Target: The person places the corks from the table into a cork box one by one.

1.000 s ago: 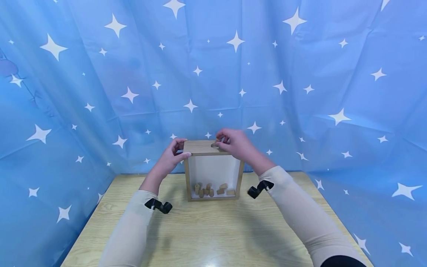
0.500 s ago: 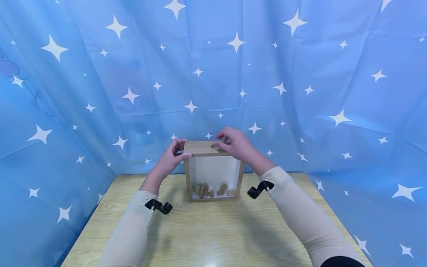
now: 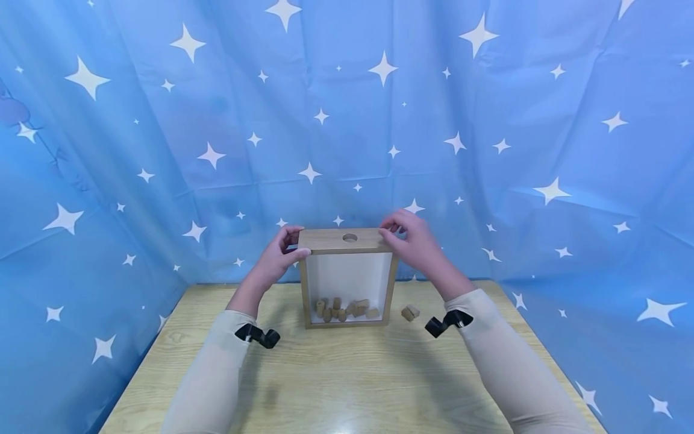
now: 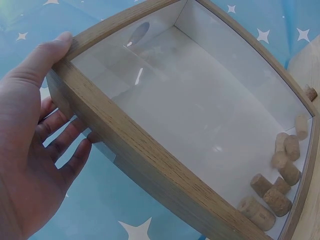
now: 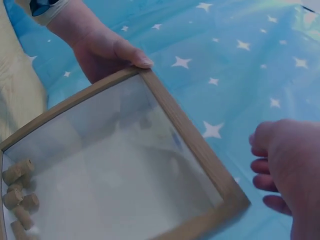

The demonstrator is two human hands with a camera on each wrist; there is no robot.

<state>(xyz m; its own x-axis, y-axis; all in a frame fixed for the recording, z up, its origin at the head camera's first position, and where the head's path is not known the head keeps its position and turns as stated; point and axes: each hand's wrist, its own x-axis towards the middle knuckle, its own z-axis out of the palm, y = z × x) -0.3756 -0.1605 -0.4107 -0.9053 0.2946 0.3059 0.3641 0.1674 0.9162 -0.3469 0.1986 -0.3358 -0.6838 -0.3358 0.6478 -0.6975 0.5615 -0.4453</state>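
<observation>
An upright wooden display box (image 3: 320, 239) with a clear front and white back stands on the table. Several wine corks (image 4: 277, 200) lie in a heap along its bottom. A round hole (image 3: 350, 238) opens in the top board. My left hand (image 3: 278, 256) grips the box's upper left corner, thumb over the front edge and fingers round the side. Beside the upper right corner is my right hand (image 3: 409, 241), its fingers loosely bent with nothing between them; the right wrist view shows this hand (image 5: 292, 165) apart from the frame.
Loose corks (image 3: 410, 312) lie on the wooden table (image 3: 325, 380) just right of the box. A blue curtain (image 3: 347, 108) with white stars hangs behind and at both sides. Each sleeve carries a small black camera mount (image 3: 257, 334).
My right hand released a cork at the hole and moved right to the box's corner. The corks inside shifted. Corks on the table came into view; the left hand stayed put.
</observation>
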